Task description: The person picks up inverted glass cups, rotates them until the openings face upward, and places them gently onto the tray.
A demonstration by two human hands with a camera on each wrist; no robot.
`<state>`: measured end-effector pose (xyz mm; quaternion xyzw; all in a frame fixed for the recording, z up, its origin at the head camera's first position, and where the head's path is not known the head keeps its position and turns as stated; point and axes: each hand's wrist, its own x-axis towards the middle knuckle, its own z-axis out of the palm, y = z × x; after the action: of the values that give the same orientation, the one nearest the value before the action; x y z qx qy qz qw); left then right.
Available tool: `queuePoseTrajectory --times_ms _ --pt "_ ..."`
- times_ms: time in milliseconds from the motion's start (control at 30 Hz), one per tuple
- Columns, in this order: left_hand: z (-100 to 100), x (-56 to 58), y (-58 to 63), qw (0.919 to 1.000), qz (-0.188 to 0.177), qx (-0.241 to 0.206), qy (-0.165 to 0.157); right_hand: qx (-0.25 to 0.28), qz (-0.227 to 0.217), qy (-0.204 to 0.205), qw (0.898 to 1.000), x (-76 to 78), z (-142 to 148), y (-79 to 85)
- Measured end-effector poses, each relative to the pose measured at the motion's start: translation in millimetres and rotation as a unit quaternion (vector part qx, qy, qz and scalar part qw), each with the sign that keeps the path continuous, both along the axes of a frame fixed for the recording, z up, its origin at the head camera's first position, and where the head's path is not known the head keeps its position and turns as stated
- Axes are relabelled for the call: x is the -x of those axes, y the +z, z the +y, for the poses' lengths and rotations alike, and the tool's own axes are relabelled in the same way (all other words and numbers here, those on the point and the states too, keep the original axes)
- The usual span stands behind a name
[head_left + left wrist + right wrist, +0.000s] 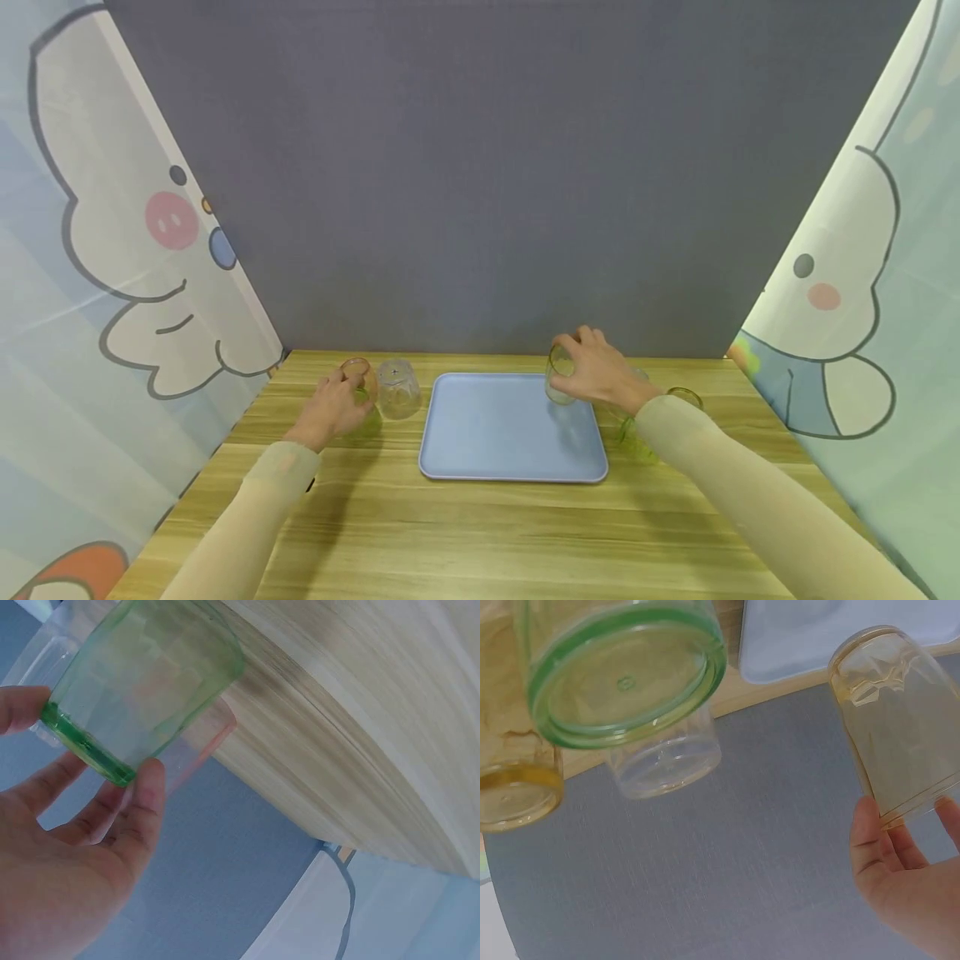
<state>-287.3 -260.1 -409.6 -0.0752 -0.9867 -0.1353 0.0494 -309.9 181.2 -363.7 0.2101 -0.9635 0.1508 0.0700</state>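
My left hand point(337, 408) is at the left of the table, its thumb and fingers pinching the thick-bottomed end of a green see-through cup point(150, 675). Just behind that cup is a pinkish cup point(357, 367), and a clear cup point(399, 392) stands to its right. Over the back right corner of the pale blue tray point(510, 429), my right hand point(600, 372) holds a pale amber cup point(904, 727) by one end, fingertips around its edge. The other end of this cup points down at the tray.
Right of the tray stand another green cup point(626, 682), a clear cup point(667, 765) and a darker amber cup point(517, 795), bottoms up. A grey panel point(480, 183) closes off the back of the wooden table point(465, 533). Cartoon-printed curtains point(840, 333) hang at both sides.
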Motion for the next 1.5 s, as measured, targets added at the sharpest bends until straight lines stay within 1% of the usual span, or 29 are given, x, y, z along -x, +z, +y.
queuePoseTrajectory --times_ms 300,500,633,833,1167,1500 --pt "3 -0.2 -1.5 0.9999 0.007 -0.011 -0.007 -0.004 -0.017 -0.009 1.0 10.0 1 -6.5" --pt "-1 -0.6 -2.4 0.9999 0.013 -0.002 -0.012 0.0 -0.031 -0.006 0.999 19.6 0 -12.3" --pt "-2 -0.9 -2.3 0.9999 0.007 -0.001 -0.011 -0.007 -0.033 -0.011 0.999 26.7 -1 -16.6" --pt "-1 -1.7 -1.3 1.0 -0.008 -0.002 0.001 -0.017 -0.038 -0.023 0.999 34.9 0 -20.1" --pt "2 -1.6 0.0 0.9998 -0.017 0.002 0.005 -0.022 -0.061 -0.034 0.997 41.3 2 -27.0" --pt "4 -1.5 -1.0 0.9992 -0.036 0.007 0.014 -0.026 -0.062 -0.043 0.997 48.8 4 -35.4"
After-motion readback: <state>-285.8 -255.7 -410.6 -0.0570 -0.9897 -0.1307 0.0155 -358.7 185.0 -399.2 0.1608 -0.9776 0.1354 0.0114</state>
